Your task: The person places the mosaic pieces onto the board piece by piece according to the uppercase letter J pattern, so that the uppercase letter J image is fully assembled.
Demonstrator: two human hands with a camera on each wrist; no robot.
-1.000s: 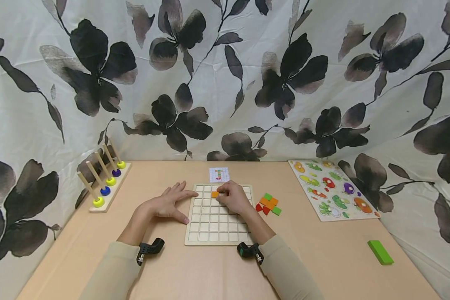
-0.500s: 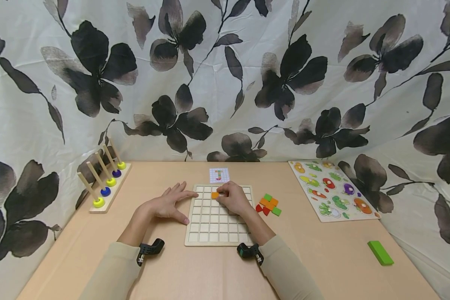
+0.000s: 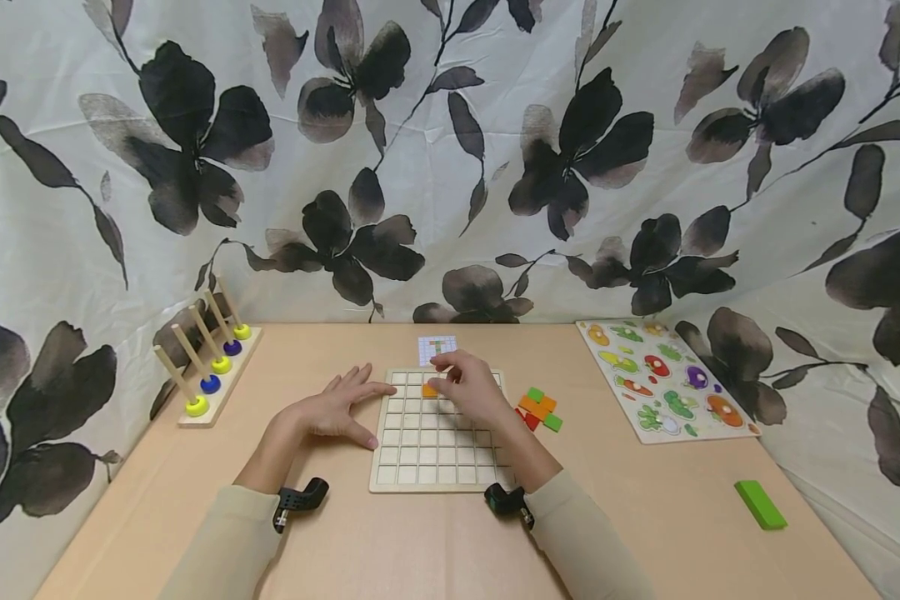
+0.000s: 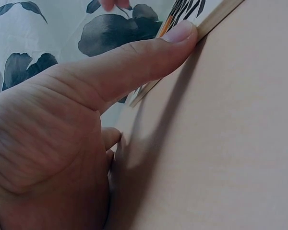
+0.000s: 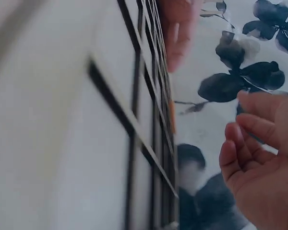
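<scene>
Orange tile point(image 3: 428, 392) lay by the fingertips of a relaxed right hand point(image 3: 472, 390)

The right hand hung over the gridded board point(image 3: 407, 457) — fingers loosely bent, gripping nothing that I could see. The tile lay on the board, just left of those fingertips and well to the right of the left hand point(image 3: 336, 406), whose thumb rested against the board's edge, fingers spread. Loose tiles point(image 3: 548, 403) sat right of the right hand; a pattern card point(image 3: 428, 347) lay just beyond its fingertips — partly hidden.
</scene>
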